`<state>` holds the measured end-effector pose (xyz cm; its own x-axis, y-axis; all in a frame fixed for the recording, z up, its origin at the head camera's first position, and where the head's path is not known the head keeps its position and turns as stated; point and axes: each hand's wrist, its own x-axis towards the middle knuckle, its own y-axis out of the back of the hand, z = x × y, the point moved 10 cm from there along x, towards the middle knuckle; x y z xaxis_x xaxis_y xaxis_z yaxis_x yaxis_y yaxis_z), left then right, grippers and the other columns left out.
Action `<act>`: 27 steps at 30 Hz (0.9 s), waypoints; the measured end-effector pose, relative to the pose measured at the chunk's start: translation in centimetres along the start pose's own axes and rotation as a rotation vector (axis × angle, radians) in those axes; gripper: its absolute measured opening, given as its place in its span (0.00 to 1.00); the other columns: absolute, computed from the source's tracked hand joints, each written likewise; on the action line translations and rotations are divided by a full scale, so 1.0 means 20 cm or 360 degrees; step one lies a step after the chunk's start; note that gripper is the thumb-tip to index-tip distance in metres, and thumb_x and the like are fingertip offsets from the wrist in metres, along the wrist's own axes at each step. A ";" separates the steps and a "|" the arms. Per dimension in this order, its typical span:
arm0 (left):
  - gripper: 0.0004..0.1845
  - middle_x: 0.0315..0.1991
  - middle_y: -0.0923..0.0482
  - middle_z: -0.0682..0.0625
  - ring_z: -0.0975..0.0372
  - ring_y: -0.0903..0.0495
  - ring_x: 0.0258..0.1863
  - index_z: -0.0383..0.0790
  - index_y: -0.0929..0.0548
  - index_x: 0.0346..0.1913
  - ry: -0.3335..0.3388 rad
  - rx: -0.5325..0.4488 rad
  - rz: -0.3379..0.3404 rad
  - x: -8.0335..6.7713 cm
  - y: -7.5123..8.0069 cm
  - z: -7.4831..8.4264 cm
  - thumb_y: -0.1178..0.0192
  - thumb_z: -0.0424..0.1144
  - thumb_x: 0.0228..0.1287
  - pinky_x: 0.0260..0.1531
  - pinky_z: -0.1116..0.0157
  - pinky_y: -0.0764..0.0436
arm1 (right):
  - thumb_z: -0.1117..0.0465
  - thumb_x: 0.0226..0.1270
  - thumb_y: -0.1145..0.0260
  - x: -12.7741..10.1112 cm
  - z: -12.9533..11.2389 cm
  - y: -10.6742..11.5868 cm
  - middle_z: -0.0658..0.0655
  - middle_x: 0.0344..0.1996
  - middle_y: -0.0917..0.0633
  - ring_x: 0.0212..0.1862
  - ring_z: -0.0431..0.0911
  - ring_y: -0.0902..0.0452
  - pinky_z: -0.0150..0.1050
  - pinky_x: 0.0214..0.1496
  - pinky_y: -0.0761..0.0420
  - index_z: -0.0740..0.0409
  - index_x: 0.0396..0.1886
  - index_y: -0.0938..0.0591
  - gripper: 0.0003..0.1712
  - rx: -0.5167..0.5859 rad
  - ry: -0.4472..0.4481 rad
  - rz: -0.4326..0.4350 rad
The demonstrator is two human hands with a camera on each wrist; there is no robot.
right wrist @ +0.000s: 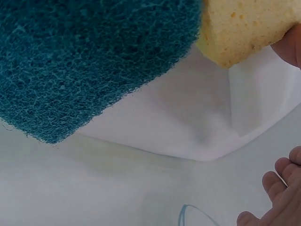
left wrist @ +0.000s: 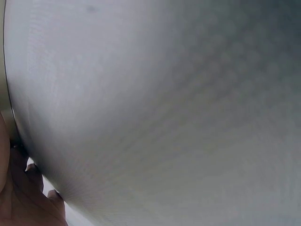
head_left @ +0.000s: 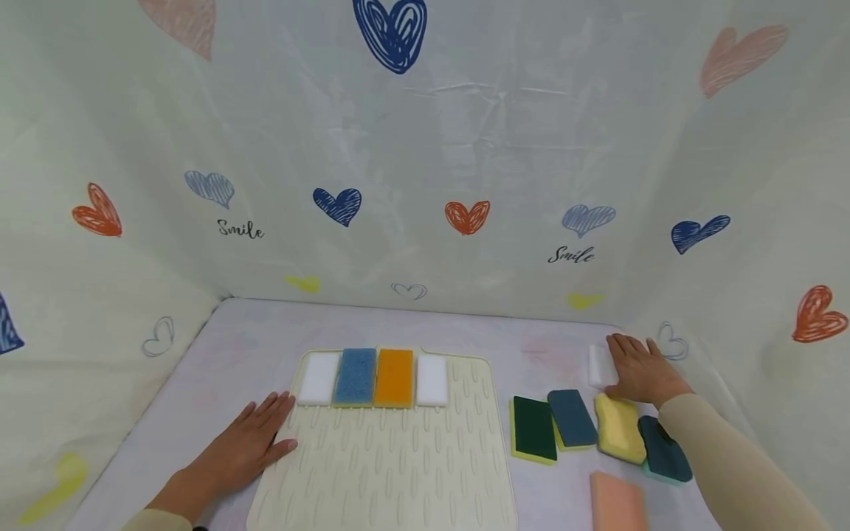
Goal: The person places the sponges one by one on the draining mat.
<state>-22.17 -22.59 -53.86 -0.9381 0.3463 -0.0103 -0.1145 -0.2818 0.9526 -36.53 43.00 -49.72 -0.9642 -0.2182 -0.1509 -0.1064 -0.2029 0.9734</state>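
My left hand point(head_left: 249, 446) lies with straight fingers at the left edge of a cream ribbed mat point(head_left: 392, 472). Along the mat's far edge, from left to right, are a white sponge point(head_left: 319, 378), a blue sponge point(head_left: 356, 377), an orange sponge point(head_left: 395, 378) and a narrower white sponge point(head_left: 432, 380). Off to the right, my right hand point(head_left: 643, 372) reaches over another white sponge point(head_left: 600, 366), its thumb by the near end. In the right wrist view the fingers point(right wrist: 273, 186) look extended and apart from this white sponge point(right wrist: 256, 101). The left wrist view is mostly blurred.
Right of the mat lie a dark green sponge point(head_left: 535, 429), a grey-blue one point(head_left: 572, 419), a yellow one point(head_left: 620, 428), a teal one point(head_left: 664, 451) and a pink one point(head_left: 619, 503). A heart-printed curtain point(head_left: 412, 147) hangs around the table.
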 end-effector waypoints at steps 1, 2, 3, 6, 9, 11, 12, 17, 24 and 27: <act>0.42 0.79 0.35 0.36 0.38 0.37 0.79 0.32 0.34 0.79 0.0007 -0.0007 -0.0002 0.00 0.00 0.00 0.41 0.60 0.77 0.72 0.35 0.36 | 0.36 0.53 0.19 0.01 0.00 0.00 0.78 0.76 0.36 0.77 0.74 0.42 0.78 0.77 0.50 0.76 0.77 0.39 0.68 0.0001 0.0002 -0.0002; 0.42 0.80 0.35 0.36 0.38 0.37 0.79 0.32 0.34 0.79 0.0014 -0.0007 -0.0003 0.00 0.00 0.00 0.41 0.60 0.77 0.72 0.35 0.36 | 0.35 0.53 0.19 0.01 0.00 -0.01 0.78 0.76 0.35 0.76 0.74 0.42 0.78 0.77 0.50 0.76 0.77 0.39 0.68 -0.0001 0.0010 -0.0004; 0.42 0.80 0.35 0.37 0.39 0.37 0.79 0.33 0.34 0.80 0.0021 -0.0002 -0.0006 0.00 0.00 0.00 0.41 0.60 0.77 0.72 0.35 0.36 | 0.35 0.52 0.19 0.02 0.00 -0.01 0.78 0.75 0.34 0.76 0.74 0.41 0.78 0.77 0.49 0.76 0.77 0.38 0.68 0.0000 0.0022 -0.0001; 0.42 0.80 0.35 0.37 0.40 0.36 0.79 0.33 0.34 0.80 0.0018 0.0013 0.0002 -0.01 0.00 0.00 0.41 0.60 0.77 0.72 0.36 0.36 | 0.35 0.52 0.18 0.03 0.00 -0.02 0.78 0.74 0.33 0.75 0.75 0.40 0.79 0.76 0.48 0.77 0.76 0.37 0.68 -0.0002 0.0052 0.0004; 0.42 0.79 0.34 0.37 0.40 0.36 0.79 0.33 0.34 0.80 0.0009 0.0034 0.0007 0.00 0.00 0.00 0.41 0.60 0.77 0.72 0.36 0.35 | 0.35 0.50 0.17 0.04 0.01 -0.02 0.78 0.74 0.33 0.75 0.75 0.40 0.79 0.76 0.48 0.77 0.76 0.37 0.68 0.0003 0.0067 0.0006; 0.42 0.79 0.35 0.37 0.40 0.36 0.79 0.32 0.34 0.80 0.0012 0.0040 0.0007 0.00 0.00 0.00 0.42 0.60 0.77 0.72 0.36 0.36 | 0.35 0.49 0.17 0.04 0.01 -0.02 0.78 0.74 0.33 0.75 0.75 0.40 0.79 0.76 0.48 0.76 0.76 0.37 0.69 -0.0005 0.0074 0.0003; 0.42 0.80 0.35 0.37 0.41 0.36 0.79 0.33 0.34 0.80 0.0023 0.0036 -0.0001 0.00 0.00 0.00 0.42 0.60 0.77 0.73 0.36 0.36 | 0.35 0.49 0.17 0.05 0.01 -0.02 0.78 0.74 0.33 0.75 0.74 0.39 0.79 0.76 0.48 0.76 0.76 0.37 0.69 -0.0024 0.0085 0.0009; 0.42 0.79 0.33 0.37 0.40 0.35 0.78 0.32 0.34 0.79 0.0010 0.0065 0.0015 0.00 0.01 0.01 0.41 0.60 0.77 0.72 0.37 0.34 | 0.32 0.49 0.18 0.06 -0.01 0.00 0.77 0.73 0.30 0.74 0.73 0.36 0.78 0.76 0.44 0.75 0.75 0.34 0.68 -0.0159 0.0150 0.0043; 0.42 0.79 0.33 0.38 0.41 0.34 0.78 0.33 0.33 0.79 0.0011 0.0107 0.0030 0.00 0.00 0.01 0.42 0.61 0.77 0.72 0.37 0.33 | 0.30 0.49 0.20 0.07 0.01 -0.04 0.77 0.72 0.29 0.74 0.73 0.36 0.77 0.76 0.46 0.74 0.74 0.33 0.67 -0.0191 0.0118 -0.0039; 0.42 0.79 0.33 0.38 0.41 0.35 0.78 0.33 0.33 0.79 0.0019 0.0090 0.0025 0.01 0.00 0.00 0.42 0.61 0.76 0.73 0.37 0.34 | 0.31 0.51 0.21 0.07 0.01 -0.06 0.77 0.72 0.29 0.74 0.73 0.36 0.78 0.77 0.47 0.74 0.75 0.33 0.66 -0.0161 0.0103 -0.0097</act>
<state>-22.30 -22.49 -53.88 -0.9435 0.3312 0.0018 -0.0811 -0.2363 0.9683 -37.86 43.15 -51.03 -0.9386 -0.2630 -0.2232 -0.1361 -0.3121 0.9402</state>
